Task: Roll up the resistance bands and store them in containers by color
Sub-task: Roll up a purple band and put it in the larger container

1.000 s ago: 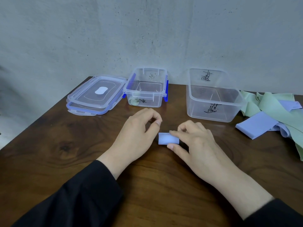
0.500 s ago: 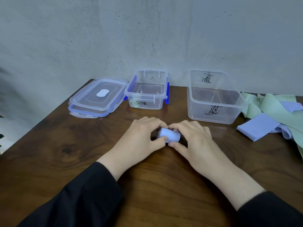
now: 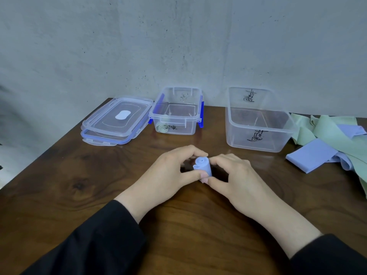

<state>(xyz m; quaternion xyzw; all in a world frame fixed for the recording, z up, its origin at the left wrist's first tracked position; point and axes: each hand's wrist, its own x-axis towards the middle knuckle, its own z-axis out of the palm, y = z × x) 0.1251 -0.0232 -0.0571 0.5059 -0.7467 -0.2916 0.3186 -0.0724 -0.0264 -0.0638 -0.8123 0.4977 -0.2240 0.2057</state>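
Fingers (image 3: pixel 200 176) of both hands curled round a small blue roll (image 3: pixel 202 165), left hand (image 3: pixel 168 171) pinching from its side with thumb under and fingertips over the top, right hand (image 3: pixel 234 175) pinching the other end; roll held just above or on the tabletop (image 3: pixel 59 185), cannot tell which, midway in front of the two open tubs. From the head view, the only one: spiral end facing up and loose, outer tail not tucked, so likely to spring open the instant the pinch slackens or during a one-handed carry; elastic material, prone to unwinding. Wrong tub also a risk: small container (image 3: pixel 176 116) already holding a green roll (image 3: pixel 162 128) in its near corner, so the blue probably belongs in the large container (image 3: pixel 258 133), though the handwritten labels are too scrawled to read. Could also drop short and bounce off the rim. Pile of unrolled green and blue bands (image 3: pixel 327 147) at the right, partly cut off by the frame edge, count unknowable. Stacked lids (image 3: pixel 117 120) at left. Underside of the roll and the fingertips behind it hidden; sleeves (image 3: pixel 89 245) cropped at the bottom.
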